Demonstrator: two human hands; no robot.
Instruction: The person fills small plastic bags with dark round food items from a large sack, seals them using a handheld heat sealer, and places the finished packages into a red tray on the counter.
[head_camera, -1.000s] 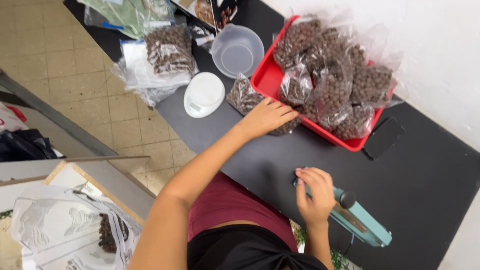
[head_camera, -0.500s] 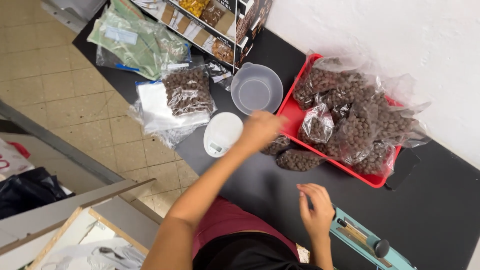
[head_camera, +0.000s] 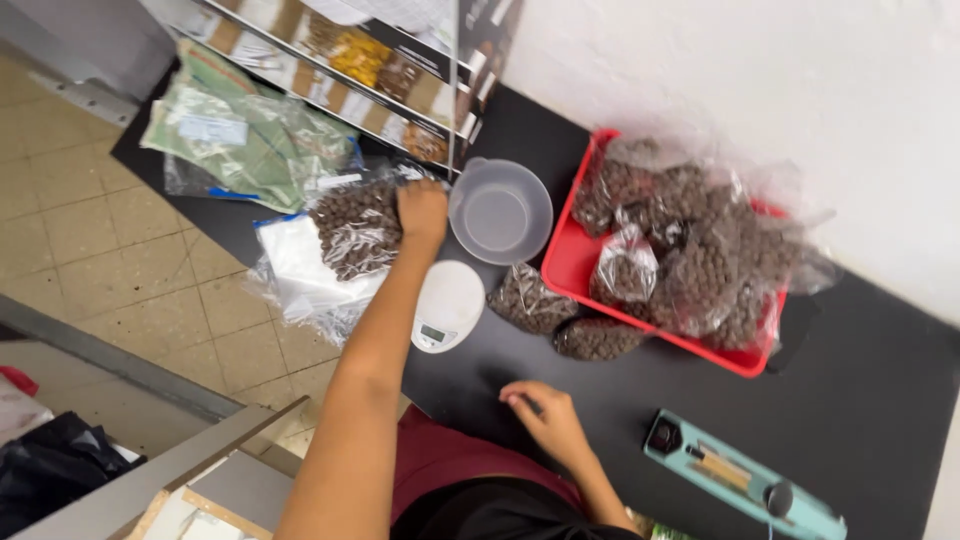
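Head view: left hand (head_camera: 422, 212) is out at full reach, fingers curled down into the mouth of the big bag (head_camera: 352, 228) of brown pellets. Looks like a grab, but I can't tell if it's closed on pellets or on the plastic. Big bag lies on clear flat bags (head_camera: 300, 270), just left of the hand. Bowl (head_camera: 500, 211) is just right of the hand, scale (head_camera: 447, 305) below it along the forearm. Right hand (head_camera: 548, 418) rests on the black table (head_camera: 880, 400), fingers loosely bent, holding nothing I can see. Sealer (head_camera: 742, 475) is to its right, two small filled bags (head_camera: 560, 318) up from it, red tray (head_camera: 570, 262) of bags beyond.

Tips, imo: hold bag mouth wide w/ fingers, take pellets not film, keep wrist low so nothing spills over the edge. Bowl's close, so short carry. Right hand is free to steady the bag.
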